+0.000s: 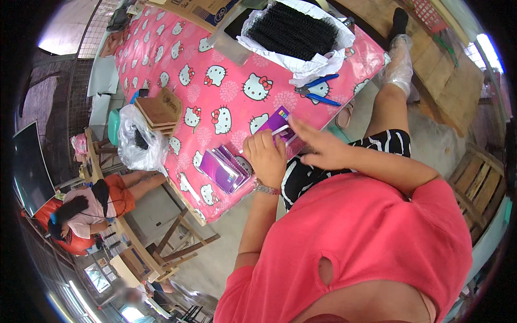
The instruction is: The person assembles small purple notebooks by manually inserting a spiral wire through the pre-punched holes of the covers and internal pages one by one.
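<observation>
On the pink table a purple packet (277, 121) lies partly under my hands, a pale strip crossing its middle. My left hand (265, 153), with a watch at the wrist, has its fingers pressed together on the packet's near end. Close to its right edge is my right hand (321, 144), fingers stretched out and slightly smeared, with nothing visible in them. Beside my left hand sits a pile of similar purple packets (219, 171). Blue-handled pliers (319, 98) rest beyond my right hand, by the table edge.
At the back, a container lined with white paper (301, 71) holds black curly strands (291, 29). A cardboard box (196, 12) stands beside it. Wooden pieces (159, 110) and a plastic bag (139, 141) occupy the left edge. Another person (81, 210) is at the far left.
</observation>
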`<control>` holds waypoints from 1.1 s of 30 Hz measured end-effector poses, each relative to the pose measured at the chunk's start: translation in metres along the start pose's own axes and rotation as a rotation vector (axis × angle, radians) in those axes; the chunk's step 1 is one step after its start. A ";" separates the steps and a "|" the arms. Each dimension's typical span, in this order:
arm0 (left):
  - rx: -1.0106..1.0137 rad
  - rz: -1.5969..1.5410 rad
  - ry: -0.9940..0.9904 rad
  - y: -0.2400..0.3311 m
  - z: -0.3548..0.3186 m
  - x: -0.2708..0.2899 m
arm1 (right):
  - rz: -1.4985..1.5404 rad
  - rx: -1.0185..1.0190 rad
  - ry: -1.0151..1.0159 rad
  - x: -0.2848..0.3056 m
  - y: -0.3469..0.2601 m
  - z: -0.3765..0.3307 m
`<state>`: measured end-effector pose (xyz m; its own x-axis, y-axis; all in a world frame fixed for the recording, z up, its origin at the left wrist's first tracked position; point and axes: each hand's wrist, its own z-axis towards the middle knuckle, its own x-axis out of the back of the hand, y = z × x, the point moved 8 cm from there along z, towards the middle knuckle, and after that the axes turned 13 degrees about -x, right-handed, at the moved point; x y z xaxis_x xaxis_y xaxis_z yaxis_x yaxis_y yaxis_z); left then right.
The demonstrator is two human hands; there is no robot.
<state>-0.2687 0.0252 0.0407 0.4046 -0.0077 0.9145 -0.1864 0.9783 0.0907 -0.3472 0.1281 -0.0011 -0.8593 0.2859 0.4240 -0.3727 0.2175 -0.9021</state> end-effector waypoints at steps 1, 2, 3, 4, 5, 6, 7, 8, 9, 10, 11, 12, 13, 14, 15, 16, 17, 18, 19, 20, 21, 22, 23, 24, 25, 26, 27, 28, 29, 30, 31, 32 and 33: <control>-0.010 -0.030 0.005 0.001 -0.002 0.000 | -0.029 -0.105 -0.207 -0.021 0.008 -0.005; -0.020 -0.060 0.009 0.002 -0.003 0.000 | 0.008 -0.075 -0.139 -0.022 0.005 -0.007; -0.022 -0.058 0.011 0.001 -0.004 0.000 | 0.039 -0.041 -0.070 -0.018 -0.003 -0.005; -0.024 -0.064 0.008 0.001 -0.006 0.000 | 0.039 -0.039 -0.068 -0.013 -0.006 -0.003; -0.025 -0.070 0.005 0.000 -0.007 0.000 | 0.064 -0.088 -0.071 -0.002 -0.003 0.003; -0.027 -0.073 0.006 -0.001 -0.008 0.002 | 0.087 -0.141 -0.073 0.009 0.000 0.008; -0.044 -0.092 -0.004 -0.001 -0.009 0.002 | 0.086 -0.142 -0.073 0.016 0.001 0.012; -0.062 -0.111 -0.014 -0.001 -0.011 0.002 | 0.029 -0.108 -0.071 0.021 0.000 0.016; -0.061 -0.112 -0.013 -0.001 -0.014 0.002 | -0.029 -0.075 -0.068 0.025 -0.001 0.019; -0.068 -0.119 -0.023 -0.001 -0.017 0.001 | -0.065 0.003 -0.029 0.025 0.001 0.020; -0.076 -0.125 -0.032 0.000 -0.019 0.000 | -0.066 0.003 -0.029 0.025 0.003 0.021; -0.076 -0.126 -0.033 0.001 -0.020 0.000 | -0.047 0.099 0.046 0.031 -0.004 0.020; -0.088 -0.121 -0.028 0.002 -0.020 0.001 | -0.028 0.196 0.121 0.037 -0.011 0.018; -0.099 -0.115 -0.023 0.004 -0.020 0.002 | -0.028 0.194 0.122 0.038 -0.010 0.020; -0.100 -0.114 -0.024 0.004 -0.020 0.003 | -0.062 0.224 0.171 0.041 -0.013 0.021; -0.099 -0.120 -0.021 0.004 -0.020 0.004 | -0.096 0.254 0.221 0.044 -0.016 0.020; -0.099 -0.126 -0.019 0.004 -0.020 0.004 | -0.095 0.255 0.221 0.045 -0.017 0.020; -0.099 -0.126 -0.019 0.005 -0.020 0.005 | -0.114 0.256 0.203 0.044 -0.018 0.020; -0.092 -0.131 -0.028 0.005 -0.019 0.004 | -0.133 0.258 0.184 0.044 -0.019 0.019; -0.085 -0.136 -0.038 0.004 -0.020 0.003 | -0.132 0.258 0.185 0.046 -0.021 0.019; -0.085 -0.136 -0.039 0.004 -0.020 0.003 | -0.174 0.273 0.151 0.046 -0.023 0.018; -0.087 -0.131 -0.036 0.003 -0.021 0.002 | -0.215 0.287 0.118 0.045 -0.025 0.018; -0.089 -0.126 -0.033 0.003 -0.021 0.002 | -0.215 0.287 0.118 0.046 -0.025 0.017; -0.089 -0.126 -0.032 0.003 -0.021 0.001 | -0.170 0.201 0.011 0.042 -0.018 0.020; -0.088 -0.115 -0.032 0.003 -0.020 0.001 | -0.124 0.114 -0.095 0.036 -0.011 0.022; -0.086 -0.103 -0.032 0.003 -0.020 0.000 | -0.124 0.114 -0.094 0.037 -0.011 0.023; -0.088 -0.105 -0.031 0.003 -0.018 0.000 | -0.033 0.036 -0.194 0.032 -0.005 0.025; -0.081 -0.117 -0.023 0.003 -0.016 0.001 | 0.059 -0.042 -0.293 0.026 0.000 0.025; -0.074 -0.129 -0.016 0.003 -0.014 0.001 | 0.058 -0.043 -0.291 0.025 0.000 0.025; -0.074 -0.129 -0.015 0.003 -0.013 0.001 | 0.069 0.021 -0.173 0.032 -0.004 0.026; -0.074 -0.128 -0.021 0.003 -0.012 0.001 | 0.079 0.084 -0.055 0.039 -0.008 0.026; -0.074 -0.127 -0.026 0.002 -0.012 0.001 | 0.079 0.085 -0.056 0.040 -0.007 0.029; -0.074 -0.126 -0.027 0.002 -0.012 0.002 | 0.012 0.136 0.025 0.047 -0.008 0.033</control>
<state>-0.2577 0.0300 0.0378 0.3960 -0.1365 0.9081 -0.0690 0.9817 0.1776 -0.3963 0.1087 0.0233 -0.8556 0.3109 0.4138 -0.4082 0.0862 -0.9088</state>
